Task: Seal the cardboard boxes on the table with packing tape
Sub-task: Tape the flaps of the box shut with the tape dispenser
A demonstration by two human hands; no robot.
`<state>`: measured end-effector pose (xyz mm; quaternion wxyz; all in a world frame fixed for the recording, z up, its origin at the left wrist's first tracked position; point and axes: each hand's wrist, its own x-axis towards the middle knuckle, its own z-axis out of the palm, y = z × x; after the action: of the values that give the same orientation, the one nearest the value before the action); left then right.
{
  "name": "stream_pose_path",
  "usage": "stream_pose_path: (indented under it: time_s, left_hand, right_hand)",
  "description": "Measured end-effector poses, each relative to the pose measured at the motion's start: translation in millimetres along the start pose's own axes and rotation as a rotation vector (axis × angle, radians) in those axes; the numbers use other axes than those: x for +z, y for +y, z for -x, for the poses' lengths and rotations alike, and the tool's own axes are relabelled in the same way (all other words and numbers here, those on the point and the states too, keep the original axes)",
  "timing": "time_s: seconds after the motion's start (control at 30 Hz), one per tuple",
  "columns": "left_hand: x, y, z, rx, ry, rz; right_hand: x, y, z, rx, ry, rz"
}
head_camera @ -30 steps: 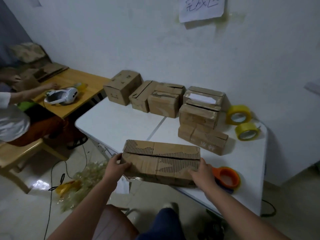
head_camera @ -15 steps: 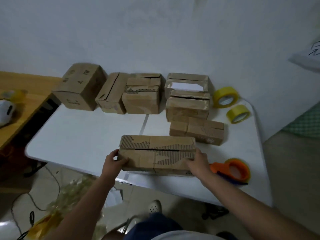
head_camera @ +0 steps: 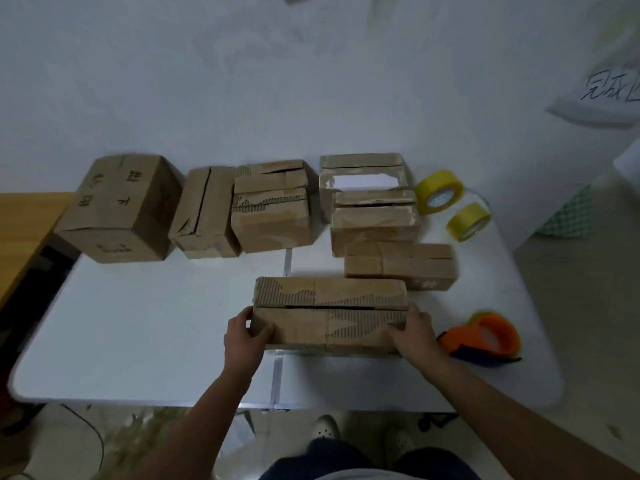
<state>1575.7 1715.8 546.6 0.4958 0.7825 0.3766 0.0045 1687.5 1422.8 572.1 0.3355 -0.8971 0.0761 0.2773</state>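
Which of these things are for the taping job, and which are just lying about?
For the job: long box held by left hand and right hand; orange tape dispenser; yellow tape rolls; other boxes.

Lying about: wooden table; wall paper.

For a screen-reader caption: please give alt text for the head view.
Left hand and right hand grip the ends of a long cardboard box on a white table, its top seam untaped. An orange tape dispenser lies right of it.
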Motion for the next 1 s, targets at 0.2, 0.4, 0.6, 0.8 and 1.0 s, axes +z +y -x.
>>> stream_pose_path:
  time_s: [0.2, 0.4, 0.6, 0.8, 1.0]
  left_hand:
    - [8, 6, 5, 0.083, 0.075, -0.218]
    - [36, 19, 15, 0.604, 0.061, -0.549]
    - [63, 15, 19, 0.582, -0.076, -0.455]
    - [66, 17, 22, 0.547, -0.056, -0.471]
    - [68, 21, 25, 0.531, -0.039, -0.473]
  right_hand:
    - [-16, -2, -6, -0.1, -0.046, -0.028]
    - [-41, 21, -11, -0.217, -0.09, 0.017]
    - [-80, 85, -21, -0.172, -0.063, 0.345]
    - [-111, 106, -35, 0.072, -0.133, 0.59]
    - [-119, 84, -19, -0.127, -0.293, 0.408]
